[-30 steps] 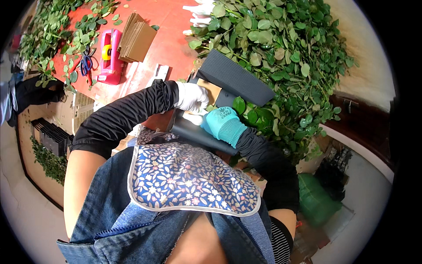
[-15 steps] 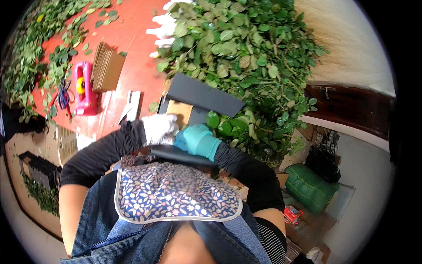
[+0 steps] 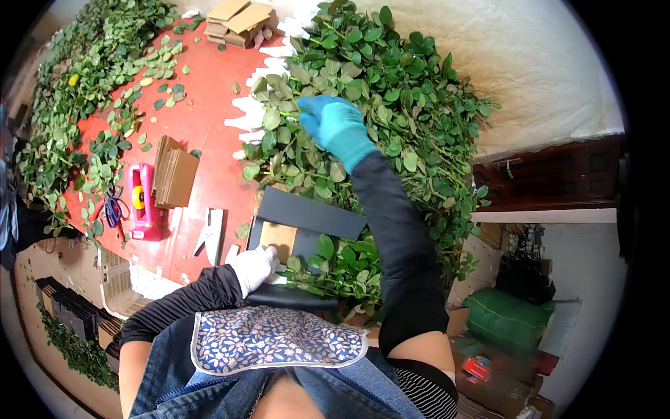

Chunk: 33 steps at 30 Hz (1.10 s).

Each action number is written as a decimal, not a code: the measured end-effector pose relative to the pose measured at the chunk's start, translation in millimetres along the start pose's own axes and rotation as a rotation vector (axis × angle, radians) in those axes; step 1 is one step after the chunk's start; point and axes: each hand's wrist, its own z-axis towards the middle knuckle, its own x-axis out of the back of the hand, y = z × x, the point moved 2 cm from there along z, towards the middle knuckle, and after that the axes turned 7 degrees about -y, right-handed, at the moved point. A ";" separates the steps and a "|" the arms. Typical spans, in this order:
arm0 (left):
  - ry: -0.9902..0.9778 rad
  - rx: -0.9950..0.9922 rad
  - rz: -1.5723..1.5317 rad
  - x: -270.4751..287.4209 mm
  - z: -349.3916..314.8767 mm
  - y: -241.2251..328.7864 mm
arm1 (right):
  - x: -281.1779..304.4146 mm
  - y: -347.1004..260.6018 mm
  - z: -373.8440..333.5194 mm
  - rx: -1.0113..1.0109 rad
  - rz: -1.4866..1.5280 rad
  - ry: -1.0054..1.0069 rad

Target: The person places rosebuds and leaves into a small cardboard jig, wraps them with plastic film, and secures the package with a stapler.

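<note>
My right hand (image 3: 336,129), in a teal and blue glove, reaches over a large pile of leafy cut stems (image 3: 412,119). Its thumb and fingers look apart, close to the leaves beside the white covered ends (image 3: 250,115) of the stems. Near my body, my left hand (image 3: 252,271), white-gloved, is closed at the near edge of a brown cardboard piece (image 3: 279,237); what its fingers grip is hidden. That cardboard lies on a dark grey folder-like holder (image 3: 307,211). A smaller leafy bunch (image 3: 342,269) rests across the holder, right of my left hand.
On the red table (image 3: 216,105) are white-handled scissors (image 3: 211,236), a pink tape dispenser (image 3: 145,202), folded cardboard pieces (image 3: 174,172), dark-handled snips (image 3: 112,209) and a far cardboard stack (image 3: 239,22). Loose leaves (image 3: 105,77) heap at left. A green sack (image 3: 506,321) sits on the floor at right.
My right hand has left the holder and moved far forward over the pile. My left hand stays by the cardboard. A leafy bunch now shows plainly on the holder; the view has shifted.
</note>
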 end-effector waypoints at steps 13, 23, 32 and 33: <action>0.065 0.077 -0.032 13.6 -9.3 20.3 | -27.9 -39.8 -58.5 0.208 -0.221 -0.467; -0.056 0.243 -0.122 21.6 -8.2 25.3 | -33.8 2.1 -13.1 0.040 -0.149 -0.342; 0.178 -0.015 -0.115 8.3 -8.2 16.1 | 13.3 80.4 48.3 -0.241 -0.251 -0.549; 0.137 -0.003 -0.089 2.0 -3.2 14.5 | 2.8 93.9 47.1 -0.246 -0.263 -0.625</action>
